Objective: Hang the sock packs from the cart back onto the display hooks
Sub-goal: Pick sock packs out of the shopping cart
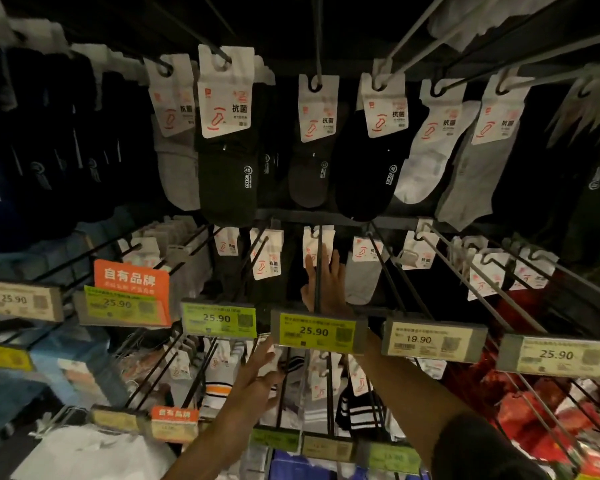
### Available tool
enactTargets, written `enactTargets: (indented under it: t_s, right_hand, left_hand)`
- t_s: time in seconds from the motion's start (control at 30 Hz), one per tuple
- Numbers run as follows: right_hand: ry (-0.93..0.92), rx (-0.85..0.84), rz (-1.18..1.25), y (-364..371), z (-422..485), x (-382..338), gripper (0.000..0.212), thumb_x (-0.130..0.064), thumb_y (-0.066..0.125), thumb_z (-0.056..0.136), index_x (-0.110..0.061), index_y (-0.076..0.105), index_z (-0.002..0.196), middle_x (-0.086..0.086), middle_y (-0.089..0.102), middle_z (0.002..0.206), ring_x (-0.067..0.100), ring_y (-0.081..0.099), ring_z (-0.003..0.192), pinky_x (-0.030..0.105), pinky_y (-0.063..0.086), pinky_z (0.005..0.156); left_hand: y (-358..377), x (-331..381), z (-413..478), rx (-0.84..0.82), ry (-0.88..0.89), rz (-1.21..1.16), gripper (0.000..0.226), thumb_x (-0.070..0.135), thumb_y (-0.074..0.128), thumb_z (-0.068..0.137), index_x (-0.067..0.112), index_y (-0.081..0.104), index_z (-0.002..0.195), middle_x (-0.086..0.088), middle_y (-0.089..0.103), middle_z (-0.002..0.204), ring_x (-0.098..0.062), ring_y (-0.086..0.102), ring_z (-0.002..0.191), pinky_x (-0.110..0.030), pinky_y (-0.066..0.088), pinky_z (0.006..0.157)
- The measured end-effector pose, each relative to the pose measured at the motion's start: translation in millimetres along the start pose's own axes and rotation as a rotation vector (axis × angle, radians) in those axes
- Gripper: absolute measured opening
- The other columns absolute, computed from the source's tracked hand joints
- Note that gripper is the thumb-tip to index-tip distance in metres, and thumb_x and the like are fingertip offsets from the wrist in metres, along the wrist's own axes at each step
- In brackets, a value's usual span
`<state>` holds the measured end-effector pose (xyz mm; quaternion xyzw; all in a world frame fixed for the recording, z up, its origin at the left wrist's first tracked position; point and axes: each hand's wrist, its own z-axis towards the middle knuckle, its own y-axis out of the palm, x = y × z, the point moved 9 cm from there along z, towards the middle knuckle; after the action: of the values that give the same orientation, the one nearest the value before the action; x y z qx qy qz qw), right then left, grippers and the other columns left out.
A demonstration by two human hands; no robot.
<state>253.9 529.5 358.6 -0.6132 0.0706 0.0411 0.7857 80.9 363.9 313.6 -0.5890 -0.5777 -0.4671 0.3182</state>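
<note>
While my right hand (326,285) reaches behind the price tag (317,330), fingers straight against the sock pack (313,244) that looks threaded on the middle hook (318,271), I'd push it fully back, card level. Left hand (257,370) sits by lower packs (318,382); can't tell its grip, too dim.

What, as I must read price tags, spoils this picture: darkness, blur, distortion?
Head view: dim overall, navy socks at left nearly lost in shadow; wide-angle lens splays the hooks outward; corner tags blur, while the central 25.90 tag reads clearly.
</note>
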Motion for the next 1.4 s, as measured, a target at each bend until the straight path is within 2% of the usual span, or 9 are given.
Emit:
enactTargets:
  t_s: [0.43, 0.5, 0.57, 0.67, 0.77, 0.9, 1.0, 1.2, 1.4]
  right_hand:
    - [-0.018, -0.006, 0.058, 0, 13, 9, 0.07, -0.039, 0.051, 0.096, -0.016, 0.022, 0.155, 0.015, 0.001, 0.164, 0.042, 0.0, 0.149, 0.055, 0.008, 0.119]
    - [-0.043, -0.093, 0.096, 10, -22, 11, 0.05, -0.028, 0.052, 0.098, -0.013, 0.043, 0.145, 0.02, 0.026, 0.158, 0.038, 0.023, 0.146, 0.051, 0.017, 0.12]
    - [-0.13, -0.201, 0.133, 21, -76, -2, 0.017, -0.017, 0.055, 0.099, -0.025, 0.069, 0.104, 0.012, 0.067, 0.112, 0.019, 0.061, 0.109, 0.043, 0.039, 0.106]
    - [-0.165, 0.047, 0.287, -9, -130, -28, 0.017, -0.015, 0.056, 0.097, -0.015, 0.068, 0.085, 0.01, 0.069, 0.099, 0.028, 0.062, 0.104, 0.033, 0.045, 0.089]
    - [-0.332, 0.208, 0.343, -30, -194, -59, 0.014, -0.009, 0.06, 0.089, -0.005, 0.071, 0.097, 0.017, 0.06, 0.123, 0.035, 0.043, 0.129, 0.024, 0.029, 0.113]
    - [-0.436, 0.176, 0.364, -25, -278, -73, 0.02, -0.01, 0.054, 0.092, 0.002, 0.071, 0.091, 0.02, 0.065, 0.106, 0.034, 0.051, 0.113, 0.045, 0.053, 0.093]
    - [-0.329, 0.028, 0.371, -13, -317, -76, 0.016, -0.007, 0.057, 0.089, 0.001, 0.07, 0.096, 0.018, 0.063, 0.105, 0.037, 0.056, 0.106, 0.041, 0.044, 0.094]
    - [-0.155, -0.156, 0.38, 12, -414, -71, 0.016, -0.001, 0.063, 0.086, 0.003, 0.071, 0.1, 0.022, 0.067, 0.102, 0.041, 0.06, 0.103, 0.043, 0.048, 0.093]
    - [0.106, -0.412, 0.416, 67, -496, -34, 0.025, -0.014, 0.051, 0.097, -0.004, 0.068, 0.113, 0.017, 0.063, 0.113, 0.033, 0.057, 0.111, 0.038, 0.046, 0.093]
  left_hand:
    - [-9, 12, -28, 0.012, -0.016, 0.059, 0.041, -0.002, 0.041, 0.104, 0.03, 0.065, 0.11, -0.006, 0.053, 0.139, -0.03, 0.046, 0.135, -0.049, 0.04, 0.105]
    - [-18, 13, -38, 0.013, -0.004, 0.044, 0.038, -0.002, 0.041, 0.103, 0.024, 0.069, 0.109, -0.011, 0.06, 0.133, -0.029, 0.055, 0.125, -0.043, 0.047, 0.093]
    - [-29, 10, -51, 0.016, 0.001, 0.009, 0.033, 0.0, 0.042, 0.103, 0.015, 0.069, 0.115, -0.017, 0.067, 0.123, -0.027, 0.066, 0.107, -0.034, 0.056, 0.078]
    - [-35, -1, -73, -0.02, -0.008, -0.06, 0.031, -0.003, 0.038, 0.104, 0.003, 0.065, 0.12, -0.023, 0.071, 0.104, -0.027, 0.071, 0.086, -0.031, 0.057, 0.065]
    - [-38, -13, -97, -0.031, -0.006, -0.043, 0.032, -0.006, 0.037, 0.103, 0.005, 0.066, 0.11, -0.02, 0.07, 0.098, -0.031, 0.067, 0.085, -0.039, 0.055, 0.073]
    - [-48, -38, -139, -0.063, -0.031, -0.034, 0.032, -0.007, 0.034, 0.103, 0.003, 0.064, 0.11, -0.011, 0.073, 0.091, -0.024, 0.071, 0.08, -0.041, 0.056, 0.08]
    - [-55, -64, -163, -0.077, -0.089, -0.037, 0.026, -0.002, 0.034, 0.105, 0.002, 0.053, 0.121, -0.003, 0.072, 0.08, -0.016, 0.071, 0.065, -0.036, 0.057, 0.07]
    - [-67, -135, -200, -0.086, -0.17, 0.053, 0.022, 0.004, 0.04, 0.104, 0.007, 0.059, 0.114, -0.012, 0.065, 0.09, -0.027, 0.062, 0.081, -0.047, 0.046, 0.095]
    - [-70, -216, -210, -0.09, -0.291, 0.185, 0.025, 0.002, 0.047, 0.101, 0.014, 0.067, 0.109, -0.01, 0.07, 0.1, -0.028, 0.068, 0.09, -0.041, 0.053, 0.087]
